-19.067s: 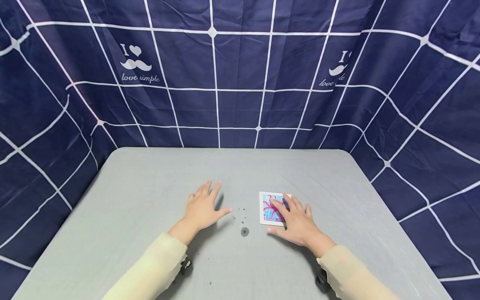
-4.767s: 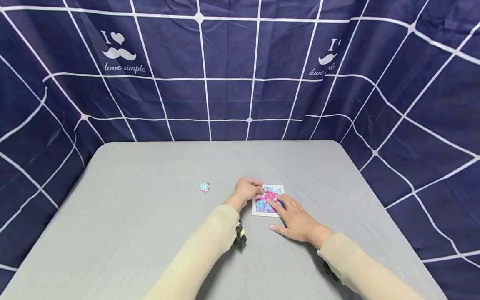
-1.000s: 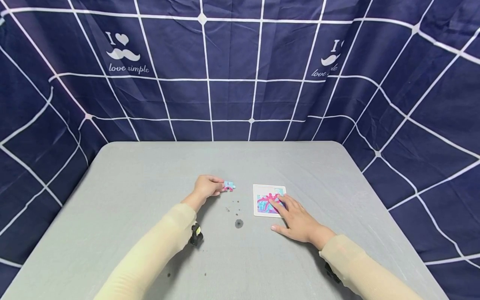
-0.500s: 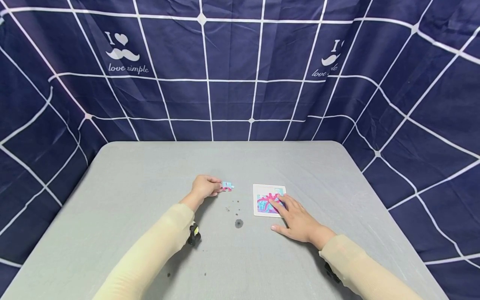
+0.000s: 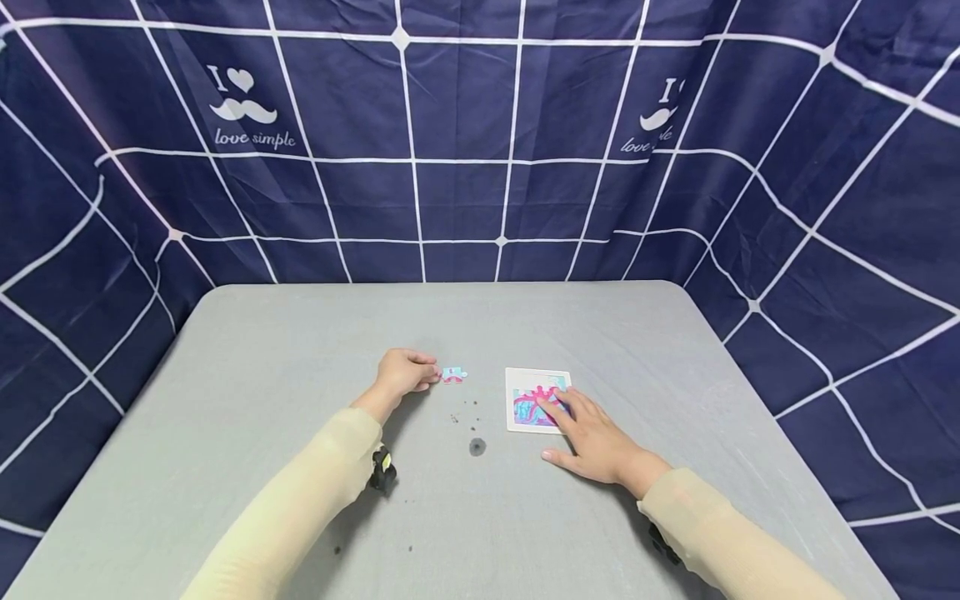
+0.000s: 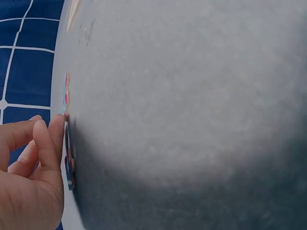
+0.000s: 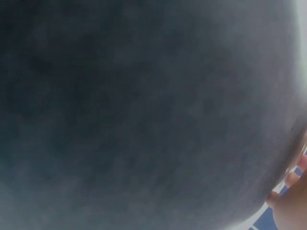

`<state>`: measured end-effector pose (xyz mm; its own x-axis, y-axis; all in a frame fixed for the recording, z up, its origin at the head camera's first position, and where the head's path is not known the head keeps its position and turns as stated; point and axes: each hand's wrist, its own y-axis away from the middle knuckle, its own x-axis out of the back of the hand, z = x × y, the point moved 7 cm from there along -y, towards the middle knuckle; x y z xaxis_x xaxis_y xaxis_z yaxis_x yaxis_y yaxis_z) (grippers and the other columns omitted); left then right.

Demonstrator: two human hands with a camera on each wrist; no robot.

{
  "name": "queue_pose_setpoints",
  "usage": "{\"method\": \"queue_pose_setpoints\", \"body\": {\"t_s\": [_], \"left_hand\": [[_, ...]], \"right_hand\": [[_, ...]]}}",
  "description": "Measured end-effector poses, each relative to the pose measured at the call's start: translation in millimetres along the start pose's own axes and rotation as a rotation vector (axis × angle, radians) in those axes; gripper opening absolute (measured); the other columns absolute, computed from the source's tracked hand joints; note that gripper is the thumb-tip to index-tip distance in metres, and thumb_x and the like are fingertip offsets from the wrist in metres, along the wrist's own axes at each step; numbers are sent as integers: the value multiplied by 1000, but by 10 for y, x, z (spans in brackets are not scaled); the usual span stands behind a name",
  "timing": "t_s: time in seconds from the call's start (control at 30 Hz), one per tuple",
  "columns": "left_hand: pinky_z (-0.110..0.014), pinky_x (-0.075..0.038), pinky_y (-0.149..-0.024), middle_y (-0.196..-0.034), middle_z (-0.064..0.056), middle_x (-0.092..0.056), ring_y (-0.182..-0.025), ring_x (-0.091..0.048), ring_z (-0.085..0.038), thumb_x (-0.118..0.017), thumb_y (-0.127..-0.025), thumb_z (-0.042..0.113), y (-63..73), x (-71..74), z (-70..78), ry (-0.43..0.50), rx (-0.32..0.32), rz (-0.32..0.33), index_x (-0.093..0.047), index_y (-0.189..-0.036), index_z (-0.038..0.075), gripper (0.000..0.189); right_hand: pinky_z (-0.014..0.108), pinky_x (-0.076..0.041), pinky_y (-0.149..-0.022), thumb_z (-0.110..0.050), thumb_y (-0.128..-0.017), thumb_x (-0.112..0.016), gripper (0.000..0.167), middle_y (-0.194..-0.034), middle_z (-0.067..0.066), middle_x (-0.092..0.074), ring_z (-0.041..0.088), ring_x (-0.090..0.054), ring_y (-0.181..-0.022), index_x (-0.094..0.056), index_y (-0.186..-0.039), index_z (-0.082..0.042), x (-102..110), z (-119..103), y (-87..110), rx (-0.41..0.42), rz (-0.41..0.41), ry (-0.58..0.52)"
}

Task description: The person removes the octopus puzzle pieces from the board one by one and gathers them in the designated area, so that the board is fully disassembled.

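A white-framed jigsaw puzzle [image 5: 522, 377] with a pink octopus picture lies right of the table's middle. Its upper left part is bare white. My right hand [image 5: 596, 437] rests on the puzzle's right side with spread fingers, hiding part of it. Left of the frame, a blue and pink puzzle piece [image 5: 453, 375] lies on the table. My left hand [image 5: 402, 377] is just beside that piece, fingers loosely bent, fingertips at its left edge. In the left wrist view, another puzzle piece [image 6: 70, 167] shows beneath the left hand [image 6: 36, 167]; the head view hides it.
Both hands are over a grey table [image 5: 300, 333]. Dark blue curtain [image 5: 465, 200] with white lines encloses its back and sides. A dark round spot [image 5: 477, 447] and several small specks mark the tabletop between the arms.
Earlier the puzzle looked full, then one piece lay at left while my left hand worked at the frame's upper left. It has since carried a second piece left and let go of it.
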<state>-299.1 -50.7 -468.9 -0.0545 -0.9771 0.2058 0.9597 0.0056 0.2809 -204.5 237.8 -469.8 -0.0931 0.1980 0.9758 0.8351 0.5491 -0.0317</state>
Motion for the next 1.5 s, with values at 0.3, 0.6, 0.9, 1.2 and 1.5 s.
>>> {"method": "queue_pose_setpoints", "body": {"t_s": [0.3,0.6,0.9,1.2,1.5], "left_hand": [[-19,-55,-58,-90,-16,-70,-74,-69,-16,-67,-86,0,18,-32,51,38,-4,-13,-68,-105,-6,20],[-20,-56,-60,-90,-15,-71,-76,-70,-17,-66,-88,1,53,-175,53,78,0,-53,-67,-109,-5,22],[-22,-57,-66,-92,-12,-70,-83,-70,-20,-66,-88,2,117,-378,70,73,-10,-106,-67,-108,-4,21],[-22,-56,-66,-93,-14,-70,-83,-70,-20,-65,-88,0,161,-570,82,112,7,-143,-67,-108,-5,20],[-22,-56,-65,-92,-13,-70,-84,-70,-21,-65,-88,1,187,-721,81,124,20,-179,-67,-108,-5,21]], "right_hand": [[60,-23,-108,-55,-88,-59,79,-146,22,-31,44,-23,-135,-33,-148,-11,11,-7,10,33,36,1],[59,-22,-108,-57,-87,-59,81,-148,20,-29,43,-21,-136,-31,-149,-13,6,-6,8,7,13,-3],[57,-22,-110,-55,-87,-61,79,-149,20,-28,42,-20,-137,-35,-146,-10,6,-5,7,-8,-1,2],[59,-23,-108,-53,-87,-62,70,-147,21,-30,43,-22,-137,-42,-142,-16,33,-20,20,15,23,-21],[60,-25,-107,-50,-87,-64,69,-147,21,-30,44,-23,-136,-43,-142,-16,63,-31,20,17,12,-36]]}}
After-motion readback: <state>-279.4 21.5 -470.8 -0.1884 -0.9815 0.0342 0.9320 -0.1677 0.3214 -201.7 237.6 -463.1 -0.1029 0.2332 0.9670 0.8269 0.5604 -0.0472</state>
